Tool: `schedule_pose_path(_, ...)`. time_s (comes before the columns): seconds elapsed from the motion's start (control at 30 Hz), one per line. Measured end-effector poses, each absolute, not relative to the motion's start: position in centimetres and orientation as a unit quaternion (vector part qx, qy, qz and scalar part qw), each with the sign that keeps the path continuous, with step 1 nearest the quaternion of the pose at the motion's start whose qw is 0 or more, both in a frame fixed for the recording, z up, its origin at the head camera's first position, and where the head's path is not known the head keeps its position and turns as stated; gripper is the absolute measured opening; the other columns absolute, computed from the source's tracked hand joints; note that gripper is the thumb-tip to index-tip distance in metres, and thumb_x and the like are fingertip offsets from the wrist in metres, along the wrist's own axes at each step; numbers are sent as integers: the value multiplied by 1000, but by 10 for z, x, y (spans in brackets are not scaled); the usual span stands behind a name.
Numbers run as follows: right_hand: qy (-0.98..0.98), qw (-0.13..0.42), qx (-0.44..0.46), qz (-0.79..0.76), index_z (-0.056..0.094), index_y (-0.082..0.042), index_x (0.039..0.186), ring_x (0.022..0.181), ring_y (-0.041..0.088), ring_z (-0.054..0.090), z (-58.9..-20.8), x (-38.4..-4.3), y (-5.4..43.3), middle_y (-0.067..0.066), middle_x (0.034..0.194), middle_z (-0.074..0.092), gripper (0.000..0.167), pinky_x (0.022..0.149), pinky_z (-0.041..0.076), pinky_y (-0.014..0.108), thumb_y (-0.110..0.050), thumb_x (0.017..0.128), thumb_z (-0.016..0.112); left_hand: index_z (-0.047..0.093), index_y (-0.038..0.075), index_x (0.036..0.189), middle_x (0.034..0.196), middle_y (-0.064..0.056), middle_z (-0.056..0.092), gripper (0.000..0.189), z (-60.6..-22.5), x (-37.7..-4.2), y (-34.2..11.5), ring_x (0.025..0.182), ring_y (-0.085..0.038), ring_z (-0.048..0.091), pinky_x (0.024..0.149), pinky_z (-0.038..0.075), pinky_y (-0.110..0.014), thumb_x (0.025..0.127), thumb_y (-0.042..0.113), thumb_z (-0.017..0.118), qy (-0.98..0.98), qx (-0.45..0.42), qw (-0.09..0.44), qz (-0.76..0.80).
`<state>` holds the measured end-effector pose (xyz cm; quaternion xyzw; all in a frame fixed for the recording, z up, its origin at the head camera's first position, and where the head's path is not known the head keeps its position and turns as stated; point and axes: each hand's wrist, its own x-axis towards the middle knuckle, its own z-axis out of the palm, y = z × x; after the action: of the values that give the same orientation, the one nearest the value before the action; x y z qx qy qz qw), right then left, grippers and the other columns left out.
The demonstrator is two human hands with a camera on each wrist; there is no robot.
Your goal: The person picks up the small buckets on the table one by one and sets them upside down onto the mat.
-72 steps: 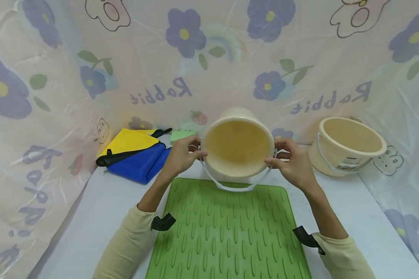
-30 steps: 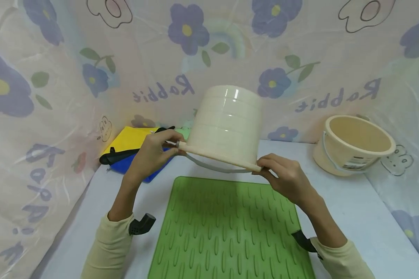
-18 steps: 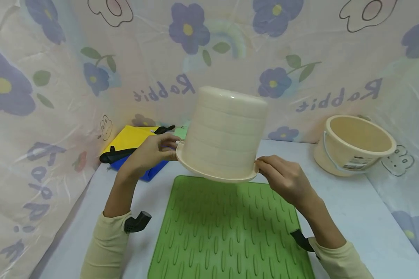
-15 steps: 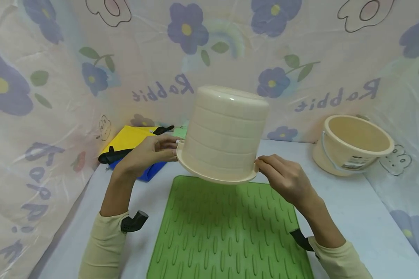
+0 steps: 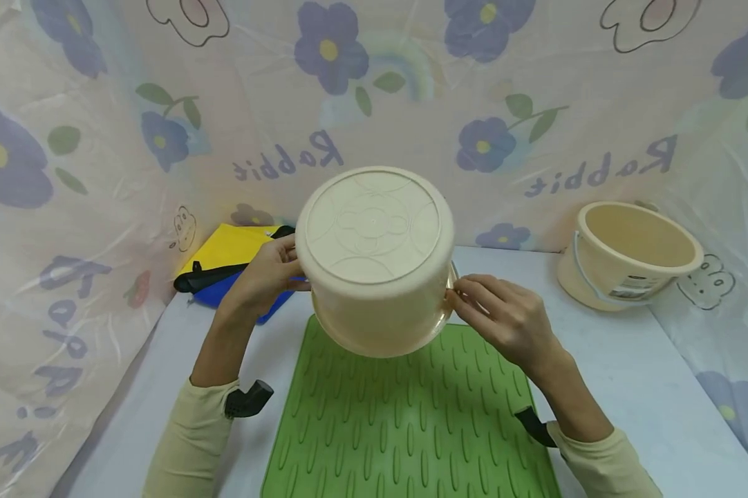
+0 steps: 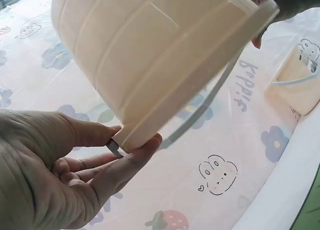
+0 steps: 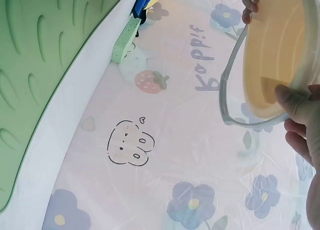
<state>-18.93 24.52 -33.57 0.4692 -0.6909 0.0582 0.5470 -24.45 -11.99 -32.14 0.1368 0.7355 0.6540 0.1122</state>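
Note:
A cream plastic bucket (image 5: 374,228) is held in the air, upside down and tilted, its round base facing the head camera. My left hand (image 5: 265,277) pinches the rim at the left handle joint; in the left wrist view the thumb (image 6: 95,132) lies on the outer side. With the right hand (image 5: 507,321) I grip the opposite side of the rim. In the right wrist view that thumb (image 7: 287,98) reaches inside the mouth. The pale handle (image 7: 227,85) hangs loose below the rim, hidden in the head view.
A green ridged mat (image 5: 411,422) lies on the white table (image 5: 610,373) below the bucket. At the right stands a second cream bucket (image 5: 588,277), upright. Folded yellow and blue cloth (image 5: 227,252) lies back left, near a green speckled block (image 7: 125,43). Patterned curtain (image 5: 399,124) encloses the table.
The bucket has turned over: its mouth faced me at first, then its side, and now its base. Both hands keep hold of the rim throughout.

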Motion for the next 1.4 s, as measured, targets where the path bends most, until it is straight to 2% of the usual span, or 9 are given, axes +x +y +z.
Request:
schedule_pose_path(0.1, -705, 530, 466, 77, 81, -7, 90, 74, 27, 72, -335, -188, 243, 10, 87, 75, 20, 50, 58, 37, -3, 101, 65, 56, 4, 137, 78, 9, 64, 34, -323, -243, -121, 68, -7, 61, 68, 59, -24, 103, 8, 61, 744, 135, 100, 647)
schedule_pose_path(0.23, -716, 508, 461, 133, 82, -14, 90, 81, 26, 71, -333, -189, 239, 11, 94, 74, 18, 52, 57, 36, -13, 102, 67, 63, 8, 106, 66, 6, 49, 4, -325, -242, -123, 60, -10, 44, 59, 44, -25, 103, 9, 63, 751, 131, 70, 644)
schedule_pose_path(0.4, -749, 452, 434, 214, 77, -5, 100, 97, 32, 69, -333, -189, 239, 23, 112, 66, 16, 69, 63, 38, -20, 94, 77, 68, 21, 85, 70, 6, 53, 24, -327, -241, -124, 73, -11, 50, 69, 49, -24, 107, 18, 59, 735, 125, 35, 665)
schedule_pose_path(0.6, -834, 214, 348, 371, 37, 3, 155, 120, 32, 66, -337, -186, 245, 29, 136, 54, 94, 95, 60, 21, 21, 74, 82, 74, 15, 106, 74, 7, 62, 13, -328, -239, -124, 62, -7, 54, 58, 52, -18, 102, 6, 65, 695, 117, 46, 708)
schedule_pose_path(0.8, -797, -15, 265, 543, 24, -3, 165, 103, 4, 75, -337, -185, 243, 34, 127, 68, 72, 79, 67, 35, 12, 101, 54, 68, 5, 132, 101, 9, 81, 36, -329, -240, -117, 84, -9, 78, 75, 65, -24, 96, 2, 73, 688, 110, 45, 716)
schedule_pose_path(0.9, -765, -95, 216, 599, 21, -6, 166, 98, 13, 78, -335, -182, 239, 38, 133, 63, 68, 77, 67, 47, 4, 105, 49, 71, 3, 127, 98, 8, 81, 30, -328, -241, -116, 83, -9, 77, 73, 64, -23, 97, 7, 72, 702, 108, 32, 703)
schedule_pose_path(1.07, -716, -166, 196, 649, 15, -10, 168, 109, 21, 77, -333, -180, 236, 33, 147, 56, 75, 88, 65, 50, 3, 103, 50, 77, 10, 100, 71, 7, 67, 11, -326, -243, -120, 59, -8, 55, 55, 52, -20, 102, 15, 68, 729, 103, 1, 676)
schedule_pose_path(1.17, -686, -187, 195, 676, 10, -10, 169, 112, 22, 76, -334, -180, 234, 29, 148, 57, 80, 91, 64, 50, 3, 102, 52, 72, 7, 90, 63, 5, 54, 12, -325, -243, -126, 61, -11, 47, 54, 47, -22, 100, 13, 69, 760, 98, -1, 642)
schedule_pose_path(1.4, -703, -212, 184, 653, 5, -13, 169, 105, 25, 78, -341, -176, 229, 36, 144, 56, 98, 86, 65, 51, -8, 98, 72, 70, -4, 118, 89, 1, 70, 29, -330, -240, -141, 78, -14, 66, 71, 62, -28, 92, 7, 74, 817, 104, 73, 563)
